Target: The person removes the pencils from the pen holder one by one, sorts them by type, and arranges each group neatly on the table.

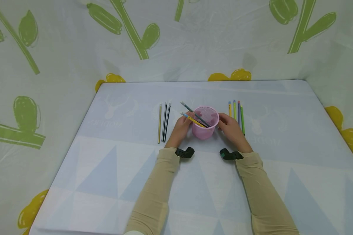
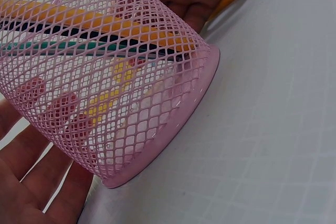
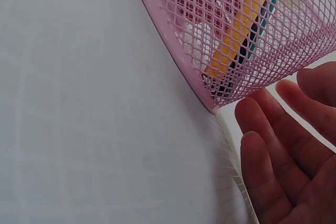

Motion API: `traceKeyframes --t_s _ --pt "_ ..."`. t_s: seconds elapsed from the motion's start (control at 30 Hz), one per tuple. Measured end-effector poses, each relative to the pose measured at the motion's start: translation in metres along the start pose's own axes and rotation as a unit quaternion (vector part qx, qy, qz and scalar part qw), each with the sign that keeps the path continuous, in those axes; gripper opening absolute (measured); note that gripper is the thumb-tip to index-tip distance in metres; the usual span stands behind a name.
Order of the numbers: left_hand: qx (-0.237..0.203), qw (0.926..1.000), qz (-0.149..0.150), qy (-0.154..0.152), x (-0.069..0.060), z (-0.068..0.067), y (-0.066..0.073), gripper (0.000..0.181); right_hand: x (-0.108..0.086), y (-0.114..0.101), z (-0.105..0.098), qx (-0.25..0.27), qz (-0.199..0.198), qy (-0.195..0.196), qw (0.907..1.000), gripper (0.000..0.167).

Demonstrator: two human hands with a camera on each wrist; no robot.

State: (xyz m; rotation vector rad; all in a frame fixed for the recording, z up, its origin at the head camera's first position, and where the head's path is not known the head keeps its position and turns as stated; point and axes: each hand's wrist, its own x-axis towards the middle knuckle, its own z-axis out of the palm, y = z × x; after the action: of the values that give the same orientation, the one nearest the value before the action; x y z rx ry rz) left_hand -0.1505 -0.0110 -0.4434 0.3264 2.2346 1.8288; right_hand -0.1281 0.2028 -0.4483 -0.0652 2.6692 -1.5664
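A pink mesh pencil cup is between my two hands at the middle of the table. My left hand holds its left side, and some fingertips show through the mesh in the left wrist view. My right hand holds the right side, its fingers bent and touching the mesh in the right wrist view. A yellow pencil and a dark green pencil lean leftward inside the cup. Its base rim is close to the tabletop; I cannot tell whether it touches.
Left of the cup lie a gold pencil and two black pencils, side by side. On the right, several coloured pencils lie in a row, partly behind my right hand. A patterned cloth covers the table; printed curtains hang around it.
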Motion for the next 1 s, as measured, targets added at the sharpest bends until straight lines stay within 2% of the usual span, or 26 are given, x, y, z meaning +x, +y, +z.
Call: traceKeyframes --t_s 0.17,0.23,0.57,0.83,0.93,1.0 --pt "-0.014 0.9994 0.032 -0.001 0.003 0.003 -0.005 0.055 0.0 -0.001 0.0 -0.002 0.005 -0.001 1.0 0.042" --pt "-0.012 0.9993 0.036 0.004 0.003 0.003 -0.006 0.055 0.0 -0.001 0.0 -0.002 0.007 -0.001 1.0 0.042" --pt "-0.003 0.9999 0.008 0.013 0.002 0.002 -0.005 0.056 0.001 0.002 0.0 -0.004 0.002 -0.004 1.0 0.041" --pt "-0.012 0.9998 0.013 0.006 0.001 0.002 -0.005 0.054 0.0 0.0 0.0 -0.005 0.004 -0.002 1.0 0.04" --pt "-0.004 1.0 0.007 0.004 -0.004 0.001 0.005 0.054 0.0 0.0 0.0 -0.004 0.008 -0.002 1.0 0.04" --pt "0.001 1.0 0.0 0.005 -0.004 0.0 0.005 0.055 0.0 0.0 0.0 -0.005 0.009 -0.002 0.9999 0.041"
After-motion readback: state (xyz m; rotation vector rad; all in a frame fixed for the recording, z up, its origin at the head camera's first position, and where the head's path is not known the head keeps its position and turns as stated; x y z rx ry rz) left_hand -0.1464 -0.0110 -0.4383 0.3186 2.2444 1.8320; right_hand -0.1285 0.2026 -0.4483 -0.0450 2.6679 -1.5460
